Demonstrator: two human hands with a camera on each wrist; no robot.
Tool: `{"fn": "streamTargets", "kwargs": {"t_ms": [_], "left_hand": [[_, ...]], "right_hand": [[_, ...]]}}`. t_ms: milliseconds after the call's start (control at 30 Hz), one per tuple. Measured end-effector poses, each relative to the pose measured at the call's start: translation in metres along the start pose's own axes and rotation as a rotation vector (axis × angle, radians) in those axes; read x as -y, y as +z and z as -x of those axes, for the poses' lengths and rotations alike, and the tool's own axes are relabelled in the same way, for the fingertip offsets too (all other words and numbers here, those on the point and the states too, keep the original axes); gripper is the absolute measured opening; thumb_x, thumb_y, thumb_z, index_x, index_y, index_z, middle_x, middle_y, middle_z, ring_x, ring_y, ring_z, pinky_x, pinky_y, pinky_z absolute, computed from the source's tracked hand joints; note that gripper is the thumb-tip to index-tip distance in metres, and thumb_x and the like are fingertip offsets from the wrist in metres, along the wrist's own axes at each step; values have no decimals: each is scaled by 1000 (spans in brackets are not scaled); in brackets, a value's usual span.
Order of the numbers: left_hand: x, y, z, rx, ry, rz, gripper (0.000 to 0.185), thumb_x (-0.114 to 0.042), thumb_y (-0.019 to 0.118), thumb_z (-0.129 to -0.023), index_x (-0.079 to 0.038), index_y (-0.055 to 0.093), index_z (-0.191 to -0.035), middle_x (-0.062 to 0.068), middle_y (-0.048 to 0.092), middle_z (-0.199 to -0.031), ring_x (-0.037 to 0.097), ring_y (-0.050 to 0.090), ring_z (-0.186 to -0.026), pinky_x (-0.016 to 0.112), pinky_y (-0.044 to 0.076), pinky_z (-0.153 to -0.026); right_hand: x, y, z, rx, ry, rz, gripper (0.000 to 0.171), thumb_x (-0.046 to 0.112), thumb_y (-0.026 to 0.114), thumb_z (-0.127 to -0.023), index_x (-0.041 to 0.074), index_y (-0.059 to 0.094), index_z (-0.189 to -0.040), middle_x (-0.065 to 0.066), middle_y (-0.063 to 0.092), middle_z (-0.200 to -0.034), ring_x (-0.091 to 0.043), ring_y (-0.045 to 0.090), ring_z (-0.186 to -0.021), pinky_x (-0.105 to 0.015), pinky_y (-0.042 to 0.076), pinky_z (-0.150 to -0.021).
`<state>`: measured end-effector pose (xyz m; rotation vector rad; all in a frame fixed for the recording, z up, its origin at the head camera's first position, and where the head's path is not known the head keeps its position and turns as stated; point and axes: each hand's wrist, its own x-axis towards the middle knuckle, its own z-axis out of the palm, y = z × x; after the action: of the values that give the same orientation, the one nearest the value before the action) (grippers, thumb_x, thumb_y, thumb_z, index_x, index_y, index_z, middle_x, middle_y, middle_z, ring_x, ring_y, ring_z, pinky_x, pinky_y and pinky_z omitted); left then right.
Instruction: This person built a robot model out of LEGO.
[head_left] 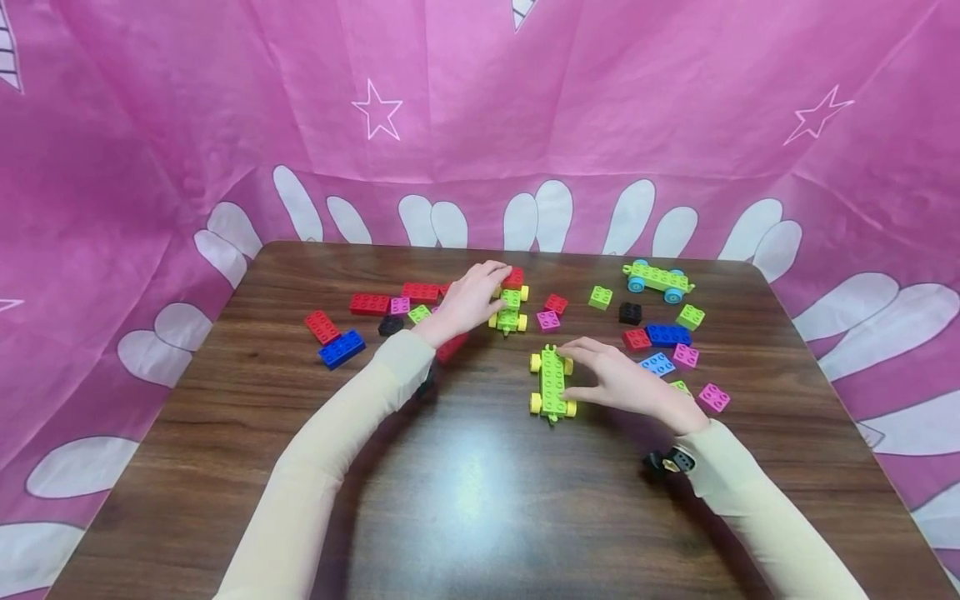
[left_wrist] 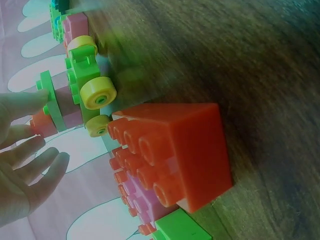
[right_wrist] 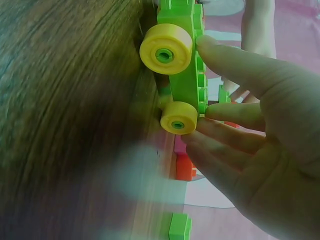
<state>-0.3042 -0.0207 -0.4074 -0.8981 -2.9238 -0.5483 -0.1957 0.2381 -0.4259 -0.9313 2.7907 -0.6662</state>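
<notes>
My left hand point(head_left: 472, 296) is at a built-up toy car with yellow wheels. Its thumb and a fingertip touch the car's green brick point(left_wrist: 50, 100) and red brick point(left_wrist: 44, 125); the other fingers spread apart. Under them is the green wheeled base point(left_wrist: 85, 65). My right hand point(head_left: 618, 379) holds a bare lime-green toy car base point(head_left: 552, 383) with yellow wheels. The thumb touches its studs near one end; fingers reach the other end and a wheel point(right_wrist: 178, 118). The two cars stand apart, roughly in line.
Red bricks point(head_left: 371, 304), a blue brick point(head_left: 342, 349) and smaller bricks lie left. More bricks, including a dark blue brick point(head_left: 668, 336) and a pink brick point(head_left: 714, 397), lie right. A green car base with blue wheels point(head_left: 658, 278) stands at the back right. A pink curtain point(head_left: 465, 100) hangs behind.
</notes>
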Motion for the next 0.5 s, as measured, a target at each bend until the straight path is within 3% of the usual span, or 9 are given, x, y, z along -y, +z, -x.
{"fn": "streamTargets", "kwargs": {"t_ms": [500], "left_hand": [[3,1,-3,0,-19,8,62,-23,69,-94,-11,44,-149,6,48,-151,23,46,-139,43,49,-107]], "right_hand": [[13,8,-12,15,-21,-16,65,39,77,-85,4,58,-136,-12,61,-134,-27,60,-124,-46,52,-102]]}}
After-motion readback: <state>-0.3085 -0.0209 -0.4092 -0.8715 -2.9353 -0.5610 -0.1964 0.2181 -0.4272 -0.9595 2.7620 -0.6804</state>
